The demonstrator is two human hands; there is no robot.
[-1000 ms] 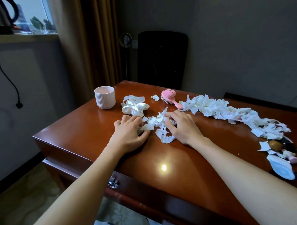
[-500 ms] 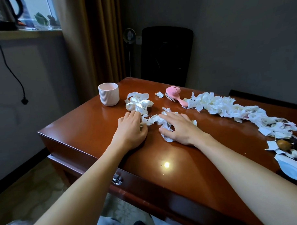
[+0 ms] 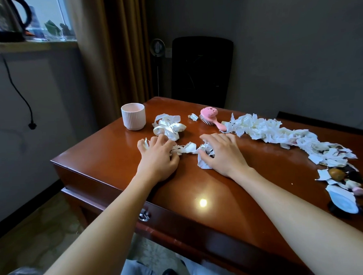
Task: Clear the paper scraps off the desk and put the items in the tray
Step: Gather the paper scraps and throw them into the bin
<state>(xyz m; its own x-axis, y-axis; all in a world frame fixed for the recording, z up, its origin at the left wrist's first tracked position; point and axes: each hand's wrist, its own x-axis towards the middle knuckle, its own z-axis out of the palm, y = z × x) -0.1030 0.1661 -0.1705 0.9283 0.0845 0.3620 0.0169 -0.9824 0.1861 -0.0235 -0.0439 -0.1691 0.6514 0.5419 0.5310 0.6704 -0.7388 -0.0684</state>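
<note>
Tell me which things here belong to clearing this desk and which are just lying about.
Job: paper scraps by the hands; long scrap trail; curled white strips; pink hairbrush; pink cup.
Lying about: kettle on the sill; black chair; hanging cord.

Open desk (image 3: 198, 184) along front edge; paper scraps (image 3: 264, 130), hairbrush (image 3: 209, 114), cup (image 3: 133, 116) crowd far side.
</note>
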